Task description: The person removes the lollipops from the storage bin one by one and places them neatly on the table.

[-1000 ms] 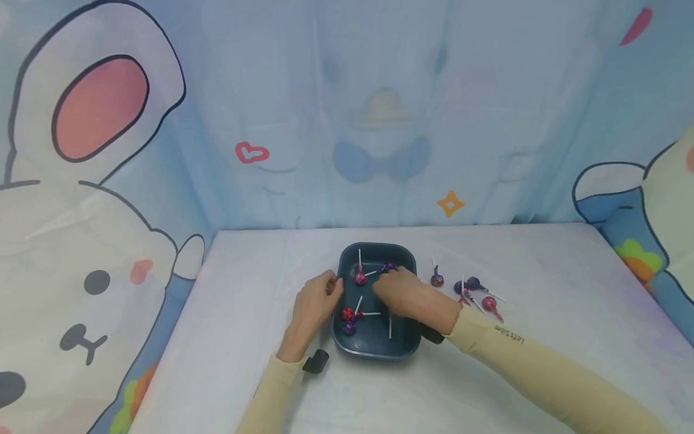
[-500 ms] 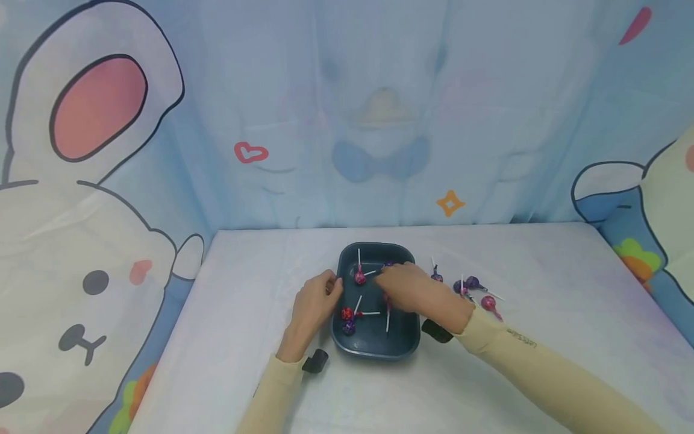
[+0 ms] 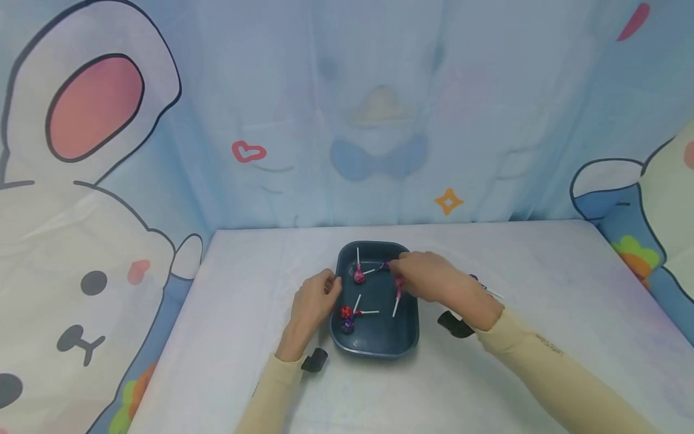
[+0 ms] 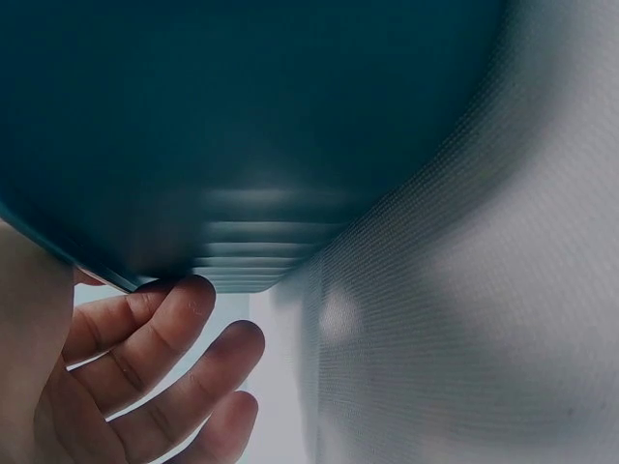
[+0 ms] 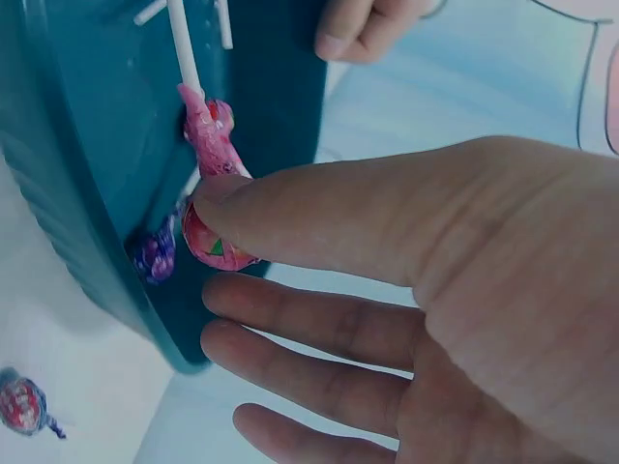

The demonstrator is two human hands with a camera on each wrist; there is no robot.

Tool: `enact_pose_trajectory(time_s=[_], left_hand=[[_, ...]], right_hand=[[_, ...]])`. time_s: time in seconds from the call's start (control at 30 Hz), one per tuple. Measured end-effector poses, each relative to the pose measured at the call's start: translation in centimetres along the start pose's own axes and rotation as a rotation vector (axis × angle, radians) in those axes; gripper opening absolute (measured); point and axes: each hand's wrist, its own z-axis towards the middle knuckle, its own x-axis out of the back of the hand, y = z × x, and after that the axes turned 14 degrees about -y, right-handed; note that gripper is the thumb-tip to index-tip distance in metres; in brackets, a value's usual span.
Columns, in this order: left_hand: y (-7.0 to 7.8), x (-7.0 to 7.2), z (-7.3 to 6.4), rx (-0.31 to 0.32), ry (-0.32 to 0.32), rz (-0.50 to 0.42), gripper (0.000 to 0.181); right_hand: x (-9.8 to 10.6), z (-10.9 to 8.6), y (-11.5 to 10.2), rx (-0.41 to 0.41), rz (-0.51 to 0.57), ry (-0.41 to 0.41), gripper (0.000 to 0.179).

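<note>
The right hand (image 3: 434, 278) pinched a pink lollipop (image 5: 211, 145) over the tray (image 3: 374, 352), its white stick aimed just past six o'clock; the thumb covered part of the candy, and the finger opposite was hidden. The left hand (image 3: 314, 304) touched the rim at nine o'clock, fingers bent; whether it gripped could not be told, its thumb tip being out of sight. Inside, a pink-red lollipop (image 3: 359, 275) lay toward eleven, a purple one (image 3: 384, 265) near twelve, partly covered, and a red one (image 3: 345, 312) beside a purple-wrapped one (image 3: 347, 326) at eight. At three o'clock, the right hand hid most of the loose lollipops (image 5: 21, 406). Lettering on the right sleeve (image 3: 550, 345) was too blurred to read.
</note>
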Motion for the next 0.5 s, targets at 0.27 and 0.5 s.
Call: enact_pose_trajectory(time_s=[0.27,0.5], left_hand=[[0.0,-0.1,-0.1,-0.007,0.012,-0.006,0.023],[0.0,0.0,-0.1,-0.008,0.007,-0.013,0.022]], right_hand=[[0.3,-1.8,1.6,0.005,0.07,0.058,0.014],[0.0,-3.0,3.4,-0.041,0.126,0.065,0.019]])
